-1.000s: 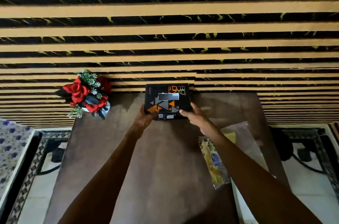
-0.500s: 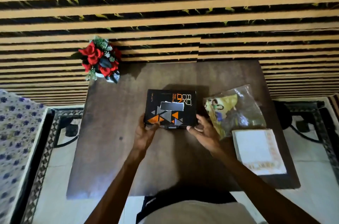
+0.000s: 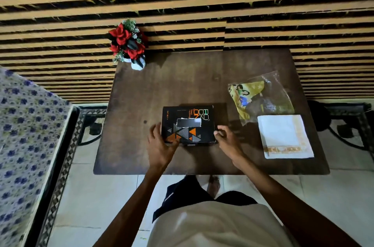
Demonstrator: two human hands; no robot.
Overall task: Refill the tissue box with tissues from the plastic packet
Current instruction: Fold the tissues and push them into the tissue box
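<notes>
The black tissue box (image 3: 188,123) with orange and grey triangles lies flat on the brown table (image 3: 172,85), near its front edge, and its slot on top shows dark. My left hand (image 3: 159,145) grips the box's front-left corner, thumb on top and fingers spread along the side. My right hand (image 3: 226,139) pinches the front-right corner with curled fingers. The clear plastic packet (image 3: 261,95) with a yellow print lies crumpled to the right of the box. In front of the packet rests a white stack of tissues (image 3: 283,135).
A pot of red flowers (image 3: 128,42) stands at the table's far-left corner, against a striped wall. A blue-flowered cloth surface (image 3: 24,135) runs along the left. Dark metal furniture legs (image 3: 344,123) stand right of the table on the tiled floor.
Both hands have drawn the tissue box from the table's far edge to near its front edge. The view has pulled back, and the white tissue stack has come into sight.
</notes>
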